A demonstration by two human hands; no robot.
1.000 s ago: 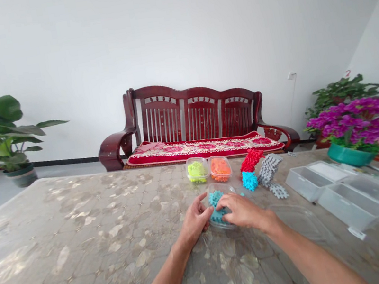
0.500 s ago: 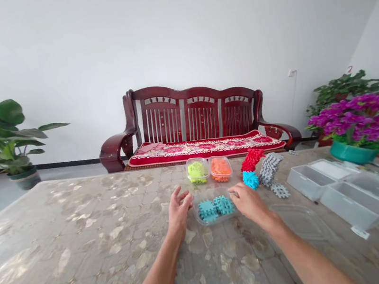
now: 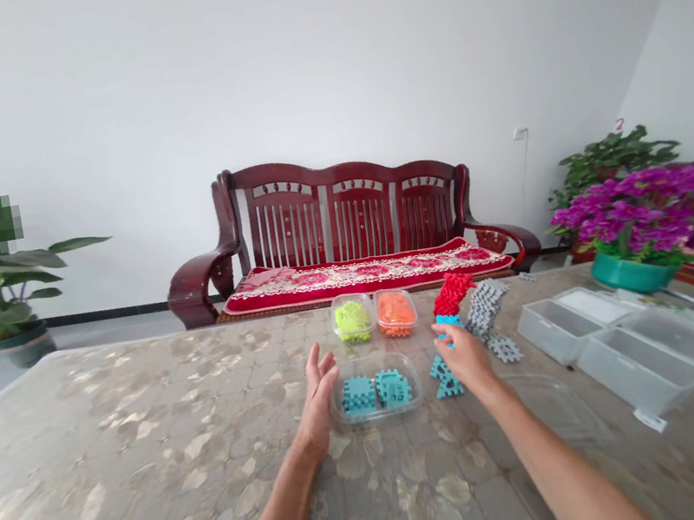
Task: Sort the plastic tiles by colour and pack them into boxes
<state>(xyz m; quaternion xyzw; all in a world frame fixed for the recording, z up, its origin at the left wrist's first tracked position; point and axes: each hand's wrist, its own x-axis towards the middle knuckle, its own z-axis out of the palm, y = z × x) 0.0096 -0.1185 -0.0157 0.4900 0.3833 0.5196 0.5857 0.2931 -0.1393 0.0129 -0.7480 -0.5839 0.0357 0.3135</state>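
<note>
A clear plastic container [image 3: 378, 414] holds two stacks of teal interlocking plastic pieces [image 3: 359, 394]. At its left side is my left hand [image 3: 318, 401], fingers spread and holding nothing. My right hand [image 3: 466, 357] is to the right of the container, over the table, its fingers bent and slightly apart. Its fingertips are close to a cluster of bright blue pieces [image 3: 448, 319], partly hidden by the hand; contact is unclear. Loose teal pieces [image 3: 445, 378] lie between the container and my right hand. Behind the blue ones are red pieces [image 3: 453, 291].
Small clear boxes hold yellow-green pieces [image 3: 352, 319] and orange pieces [image 3: 396, 312]. Grey pieces [image 3: 487, 305] lie to the right. A clear lid [image 3: 558, 407] is near my right forearm. Beyond it sit translucent divided boxes [image 3: 645, 371] and purple flowers in a teal pot [image 3: 632, 272].
My right hand has moved off the container's right rim, to the right towards the blue pieces. Loose teal pieces now show below it. My left hand stays beside the container; the view has shifted slightly.
</note>
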